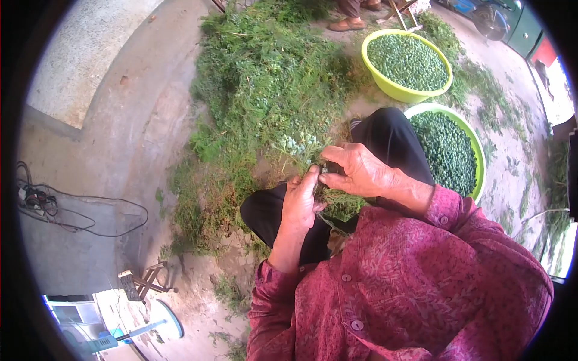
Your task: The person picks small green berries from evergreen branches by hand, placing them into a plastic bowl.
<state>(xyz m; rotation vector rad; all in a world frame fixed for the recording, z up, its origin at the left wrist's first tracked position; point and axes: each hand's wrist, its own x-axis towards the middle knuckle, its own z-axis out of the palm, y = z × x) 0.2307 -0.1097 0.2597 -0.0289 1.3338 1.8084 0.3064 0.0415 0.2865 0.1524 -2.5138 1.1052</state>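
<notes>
Both of my hands meet over my lap, around a green sprig (344, 203) with fine leaves. My left hand (299, 201) is closed on the sprig, thumb pointing up. My right hand (361, 170) pinches at the sprig beside the left thumb, its thumb and index finger bent toward each other; what lies between those fingertips is too small to make out. Pale green seed clusters (295, 145) show just beyond my fingers. A large heap of leafy green branches (259, 72) lies on the ground in front.
A yellow basin (397, 91) of round green seeds stands at the upper right, with a light green basin (480, 157) of darker ones nearer my knee. Another person's shoe (347, 24) is at the top. Black cables (90, 213) and a folding stool (149, 281) lie left.
</notes>
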